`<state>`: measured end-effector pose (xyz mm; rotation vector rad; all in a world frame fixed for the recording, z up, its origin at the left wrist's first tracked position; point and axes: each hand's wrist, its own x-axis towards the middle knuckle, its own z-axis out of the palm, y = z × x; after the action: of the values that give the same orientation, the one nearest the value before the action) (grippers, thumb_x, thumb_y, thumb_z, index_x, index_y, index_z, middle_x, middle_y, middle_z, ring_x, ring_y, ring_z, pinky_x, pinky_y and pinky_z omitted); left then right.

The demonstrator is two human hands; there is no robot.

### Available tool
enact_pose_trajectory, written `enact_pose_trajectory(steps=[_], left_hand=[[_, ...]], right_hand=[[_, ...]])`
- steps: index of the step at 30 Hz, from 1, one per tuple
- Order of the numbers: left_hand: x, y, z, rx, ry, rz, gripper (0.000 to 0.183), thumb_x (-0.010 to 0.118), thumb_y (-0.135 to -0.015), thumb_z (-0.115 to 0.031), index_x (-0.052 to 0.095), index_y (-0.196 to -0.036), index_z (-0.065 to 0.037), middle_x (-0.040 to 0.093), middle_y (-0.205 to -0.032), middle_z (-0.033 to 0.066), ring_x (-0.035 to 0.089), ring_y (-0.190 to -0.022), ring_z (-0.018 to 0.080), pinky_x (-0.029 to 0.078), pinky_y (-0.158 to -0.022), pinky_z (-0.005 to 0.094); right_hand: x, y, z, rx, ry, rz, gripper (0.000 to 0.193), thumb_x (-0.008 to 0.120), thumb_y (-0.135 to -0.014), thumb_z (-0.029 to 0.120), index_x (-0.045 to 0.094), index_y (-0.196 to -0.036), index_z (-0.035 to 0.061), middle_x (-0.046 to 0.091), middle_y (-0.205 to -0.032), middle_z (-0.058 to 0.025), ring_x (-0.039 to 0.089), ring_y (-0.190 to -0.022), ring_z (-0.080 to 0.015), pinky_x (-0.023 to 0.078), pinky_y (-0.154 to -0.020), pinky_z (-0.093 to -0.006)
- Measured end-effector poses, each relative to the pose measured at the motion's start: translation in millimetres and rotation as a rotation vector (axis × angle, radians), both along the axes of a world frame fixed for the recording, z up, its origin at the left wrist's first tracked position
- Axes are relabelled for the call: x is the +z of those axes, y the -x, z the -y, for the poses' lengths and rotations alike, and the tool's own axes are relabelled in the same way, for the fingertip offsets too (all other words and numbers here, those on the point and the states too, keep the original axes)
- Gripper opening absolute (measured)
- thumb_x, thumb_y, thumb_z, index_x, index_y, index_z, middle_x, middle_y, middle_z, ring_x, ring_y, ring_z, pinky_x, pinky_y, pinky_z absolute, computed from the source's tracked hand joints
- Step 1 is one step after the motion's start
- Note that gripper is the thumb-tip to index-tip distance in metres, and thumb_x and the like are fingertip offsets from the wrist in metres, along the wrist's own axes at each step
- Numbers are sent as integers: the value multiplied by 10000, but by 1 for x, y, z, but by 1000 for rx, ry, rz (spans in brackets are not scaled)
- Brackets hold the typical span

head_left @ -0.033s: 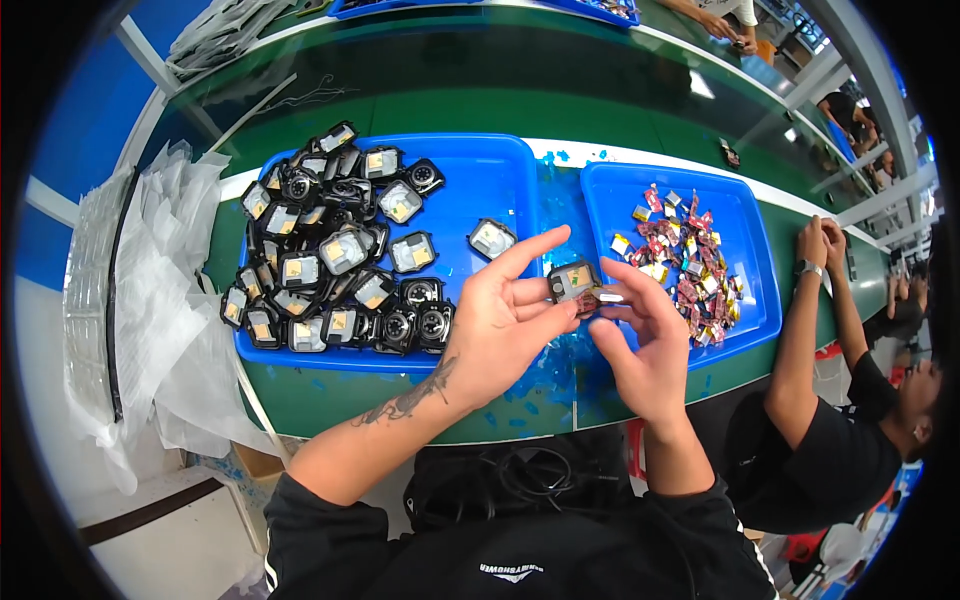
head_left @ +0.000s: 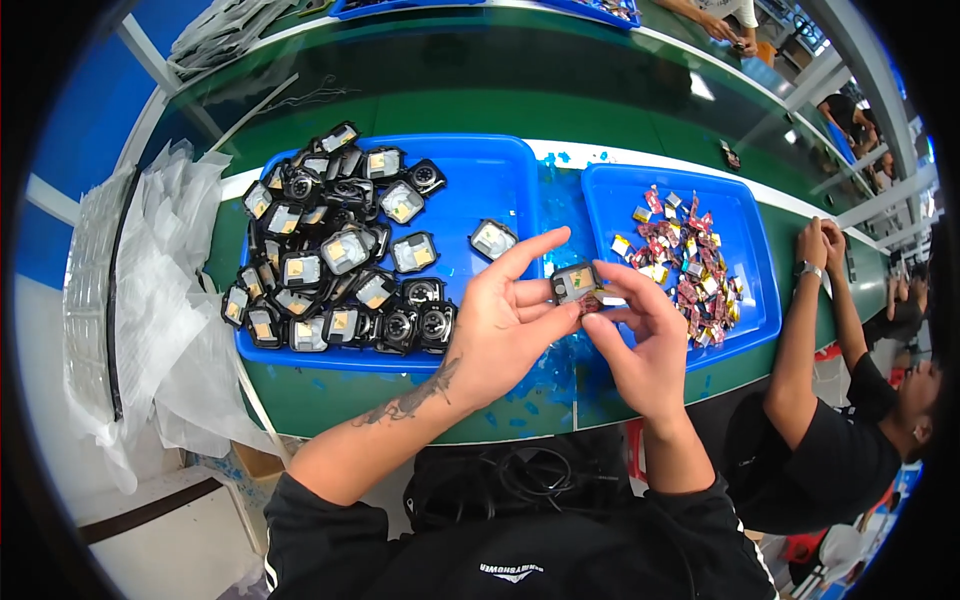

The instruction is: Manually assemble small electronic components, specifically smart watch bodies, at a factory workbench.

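Over the gap between the two trays, my left hand [head_left: 505, 325] grips a black smartwatch case [head_left: 574, 283] by its near left side. The open inside of the case faces up and shows grey and yellowish parts. My right hand [head_left: 645, 345] is closed at the right edge of the case, thumb and fingers pinching a small silvery battery-like piece [head_left: 609, 298]. A reddish-brown strip [head_left: 590, 306] lies between this piece and the case; whether it joins them I cannot tell. To the left, a blue tray [head_left: 490, 165] bears a heap of similar watch cases [head_left: 345, 250].
A smaller blue tray [head_left: 752, 215] on the right holds many small silver, yellow and reddish battery-like pieces [head_left: 690, 265]. Blue scraps litter the green bench [head_left: 480, 410]. White plastic sheets [head_left: 165, 300] hang at the left. A co-worker [head_left: 830, 400] sits on the right, arms on the bench.
My right thumb and fingers have drawn slightly left, closer to the watch case. The case has tilted a little, showing more of its inside. The trays have not moved.
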<state>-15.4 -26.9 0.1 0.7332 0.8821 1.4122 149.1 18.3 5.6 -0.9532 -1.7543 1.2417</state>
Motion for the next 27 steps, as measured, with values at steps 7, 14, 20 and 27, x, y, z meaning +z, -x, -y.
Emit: enact_pose_trajectory(steps=[7, 14, 20, 27], left_hand=[[11, 0, 5, 245, -117, -427, 697, 598, -872, 56, 256, -1468, -63, 575, -1254, 202, 651, -1019, 199, 526, -894, 293], [11, 70, -4, 506, -142, -1915, 271, 734, -760, -147, 655, -1001, -53, 634, -948, 107, 579, -875, 288, 495, -709, 405], [-5, 86, 6, 312, 63, -2125, 347, 735, -756, -166, 633, -1064, -42, 624, -938, 100, 556, -934, 286, 454, -793, 411], [14, 72, -9, 442, -153, -1575, 100, 662, -835, -39, 591, -898, -7, 619, -875, 81, 635, -760, 226, 508, -667, 349]], right_hand=[[10, 16, -54, 63, 36, -45, 226, 668, -809, -13, 613, -1027, -34, 682, -969, -98, 657, -809, -110, 520, -715, -216], [4, 63, -234, -27, 253, 208, 101, 711, -729, 74, 740, -803, 11, 631, -679, -34, 405, -472, -72, 308, -450, -235], [-31, 74, -279, -131, 28, 567, 153, 777, -682, 93, 726, -790, -4, 677, -699, -75, 563, -566, -134, 427, -508, -303], [-32, 59, -285, -167, 62, 585, 320, 824, -696, 124, 653, -941, 9, 612, -742, -50, 534, -594, -117, 372, -471, -268]])
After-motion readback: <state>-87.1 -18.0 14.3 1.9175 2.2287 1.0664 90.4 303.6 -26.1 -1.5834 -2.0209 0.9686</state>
